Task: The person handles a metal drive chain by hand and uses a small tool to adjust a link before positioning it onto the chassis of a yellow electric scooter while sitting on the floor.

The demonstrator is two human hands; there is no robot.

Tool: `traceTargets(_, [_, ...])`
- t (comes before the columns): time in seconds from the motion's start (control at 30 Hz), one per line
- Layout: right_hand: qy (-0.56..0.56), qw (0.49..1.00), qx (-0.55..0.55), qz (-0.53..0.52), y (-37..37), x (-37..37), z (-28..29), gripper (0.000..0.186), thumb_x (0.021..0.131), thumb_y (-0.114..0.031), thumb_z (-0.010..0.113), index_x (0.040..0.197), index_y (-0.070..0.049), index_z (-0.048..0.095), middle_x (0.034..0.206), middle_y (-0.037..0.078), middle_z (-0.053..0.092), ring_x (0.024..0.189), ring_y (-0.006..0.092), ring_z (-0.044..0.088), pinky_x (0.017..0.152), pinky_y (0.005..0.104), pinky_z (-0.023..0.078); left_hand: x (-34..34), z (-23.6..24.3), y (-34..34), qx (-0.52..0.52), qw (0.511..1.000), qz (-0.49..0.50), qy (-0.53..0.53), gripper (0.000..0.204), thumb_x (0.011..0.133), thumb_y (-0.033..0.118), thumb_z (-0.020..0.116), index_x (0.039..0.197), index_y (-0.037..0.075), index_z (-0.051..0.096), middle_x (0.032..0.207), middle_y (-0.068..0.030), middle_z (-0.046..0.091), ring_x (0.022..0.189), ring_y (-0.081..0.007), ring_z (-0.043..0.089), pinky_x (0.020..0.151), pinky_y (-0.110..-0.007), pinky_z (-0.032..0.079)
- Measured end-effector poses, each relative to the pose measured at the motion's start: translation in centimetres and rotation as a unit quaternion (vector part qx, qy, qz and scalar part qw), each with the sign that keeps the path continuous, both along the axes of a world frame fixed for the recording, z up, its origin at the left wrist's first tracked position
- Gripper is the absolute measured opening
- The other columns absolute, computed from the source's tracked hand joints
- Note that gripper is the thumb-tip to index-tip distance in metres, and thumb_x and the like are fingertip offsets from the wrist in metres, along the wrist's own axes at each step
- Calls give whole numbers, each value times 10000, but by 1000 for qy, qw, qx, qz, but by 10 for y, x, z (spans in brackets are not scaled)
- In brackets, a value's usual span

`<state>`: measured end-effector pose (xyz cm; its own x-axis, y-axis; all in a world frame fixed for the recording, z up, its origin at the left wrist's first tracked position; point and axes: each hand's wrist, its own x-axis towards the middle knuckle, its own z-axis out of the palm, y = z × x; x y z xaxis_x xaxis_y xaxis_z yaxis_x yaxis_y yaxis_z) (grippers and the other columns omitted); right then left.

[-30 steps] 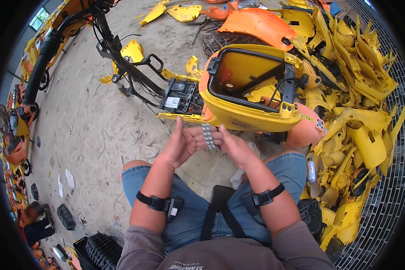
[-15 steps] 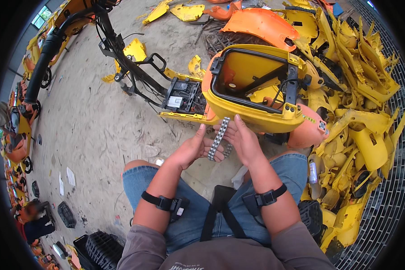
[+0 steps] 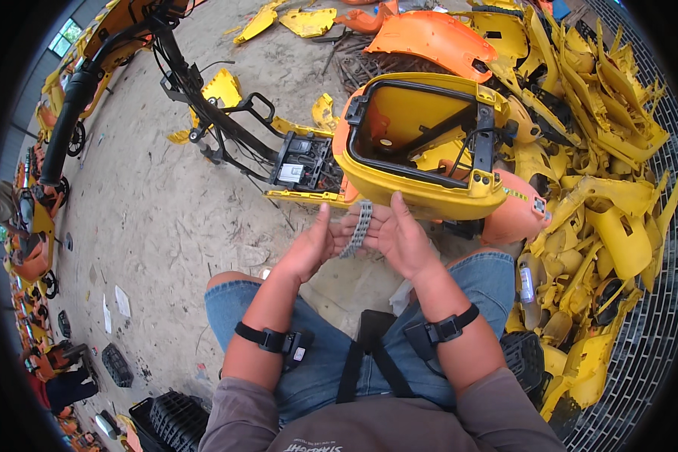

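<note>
Head cam, only view here. The right hand (image 3: 404,235) is pretty open: thumb sticking up well clear, fingers stretched out toward the left with the grey metal link chain (image 3: 360,228) lying across them. Left hand (image 3: 307,247) also has its thumb up and apart, with its fingers reaching to the chain's lower part; those tips are too blurred for me to tell if they're actually pinching it. So the chain sits slantwise between the two hands, just in front of the yellow storage box (image 3: 422,202) on the stripped scooter frame (image 3: 237,135).

Versus half a second ago: the chain looks shorter and more bunched now, where it was strung out longer with a blurry loose bit off to the right. The left hand has drifted slightly up and left. Scooter frame and box sit basically where they were.
</note>
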<state>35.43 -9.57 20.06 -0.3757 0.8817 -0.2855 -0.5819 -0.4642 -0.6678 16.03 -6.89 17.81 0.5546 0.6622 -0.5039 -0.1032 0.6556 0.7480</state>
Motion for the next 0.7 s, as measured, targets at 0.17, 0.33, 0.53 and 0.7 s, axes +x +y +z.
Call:
traceTargets(0.17, [-47, 998, -33, -27, 1, 5, -13, 734, 1029, -612, 300, 1315, 23, 532, 1224, 150, 642, 1099, 231, 616, 955, 353, 482, -7, 14, 3, 1, 994, -89, -58, 852, 1026, 645, 169, 1365, -69, 486, 1196, -188, 675, 1052, -294, 686, 985, -402, 513])
traceTargets(0.33, [-82, 996, -13, -43, 3, 4, -16, 721, 1028, -608, 327, 1325, 17, 529, 1220, 143, 644, 1116, 221, 597, 971, 365, 465, -6, 16, 5, 8, 993, -91, -71, 873, 1019, 657, 161, 1356, -79, 489, 1228, -206, 659, 1074, -315, 677, 1004, -412, 501])
traceTargets(0.53, [-105, 992, -27, 60, -2, -2, -38, 809, 1015, -659, 287, 1338, 34, 551, 1254, 168, 636, 1173, 226, 594, 1041, 356, 413, 0, 22, 3, 43, 987, -22, -151, 961, 981, 720, 187, 1366, -111, 479, 1276, -237, 633, 1160, -338, 637, 1066, -432, 439])
traceTargets(0.7, [-183, 970, 17, 160, -2, 4, -18, 952, 982, -726, 147, 1311, 70, 552, 1264, 166, 633, 1170, 236, 602, 1042, 379, 424, -11, 9, 17, 4, 981, 148, -126, 832, 1017, 645, 245, 1335, -78, 506, 1283, -220, 632, 1174, -284, 632, 1041, -370, 462])
